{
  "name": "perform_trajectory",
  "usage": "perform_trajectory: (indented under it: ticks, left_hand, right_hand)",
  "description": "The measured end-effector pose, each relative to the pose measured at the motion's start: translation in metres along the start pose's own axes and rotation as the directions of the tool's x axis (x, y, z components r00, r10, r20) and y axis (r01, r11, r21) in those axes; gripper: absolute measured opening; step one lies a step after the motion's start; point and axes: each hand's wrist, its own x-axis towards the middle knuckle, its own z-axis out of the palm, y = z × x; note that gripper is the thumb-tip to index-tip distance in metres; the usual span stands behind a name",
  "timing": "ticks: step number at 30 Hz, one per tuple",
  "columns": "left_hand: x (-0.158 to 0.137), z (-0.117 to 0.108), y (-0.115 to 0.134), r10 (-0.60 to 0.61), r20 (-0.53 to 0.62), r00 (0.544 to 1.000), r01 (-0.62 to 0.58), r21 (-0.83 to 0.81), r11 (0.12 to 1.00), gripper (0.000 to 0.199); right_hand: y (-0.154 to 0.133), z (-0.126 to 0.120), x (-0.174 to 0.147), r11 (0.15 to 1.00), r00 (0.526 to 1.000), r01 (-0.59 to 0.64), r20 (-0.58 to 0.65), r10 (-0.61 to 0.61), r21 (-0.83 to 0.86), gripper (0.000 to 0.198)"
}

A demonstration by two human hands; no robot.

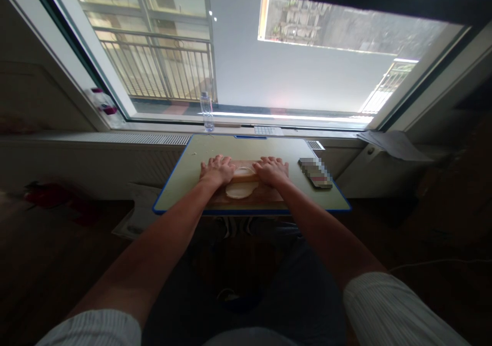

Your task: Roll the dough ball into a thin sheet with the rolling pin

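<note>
A wooden rolling pin [245, 179] lies across a flat, pale sheet of dough [240, 191]. Dough shows on both the near and far sides of the pin. Under it is a brown wooden board [267, 195]. My left hand [217, 169] rests on the pin's left part, palm down, with its fingers curving over the far side. On the right part, my right hand [272, 169] presses in the same way. The pin's ends are hidden beneath my hands.
The board sits on a small pale-green table [180, 187] with a blue edge. A blurred-out phone-like object [315, 173] lies at its right. On the windowsill stand a clear bottle [207, 113] and, farther left, another bottle [103, 101]. Papers [395, 143] lie at the right.
</note>
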Motion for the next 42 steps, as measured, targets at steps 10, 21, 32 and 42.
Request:
perform_trajectory:
  ticks: [10,21,32,42]
  left_hand:
    - [-0.010,-0.001,0.002,0.004,-0.001,1.000,-0.004,0.011,1.000,0.068]
    - [-0.026,-0.004,0.008,-0.008,-0.010,1.000,0.009,0.042,0.999,0.068]
    - [-0.041,0.004,0.010,0.006,-0.110,0.994,-0.003,0.024,1.000,0.063]
    - [-0.061,0.011,0.014,0.040,-0.231,0.972,-0.033,0.036,0.999,0.057]
  right_hand:
    - [0.002,0.003,-0.008,1.000,1.000,0.003,-0.017,-0.003,0.011,0.063]
    - [0.005,0.007,-0.021,0.999,0.995,0.047,-0.093,-0.047,0.002,0.057]
    - [0.006,0.007,-0.040,0.998,0.988,0.062,-0.139,-0.065,-0.026,0.049]
    - [0.009,0.009,-0.059,0.994,0.978,0.100,-0.182,-0.107,-0.048,0.046]
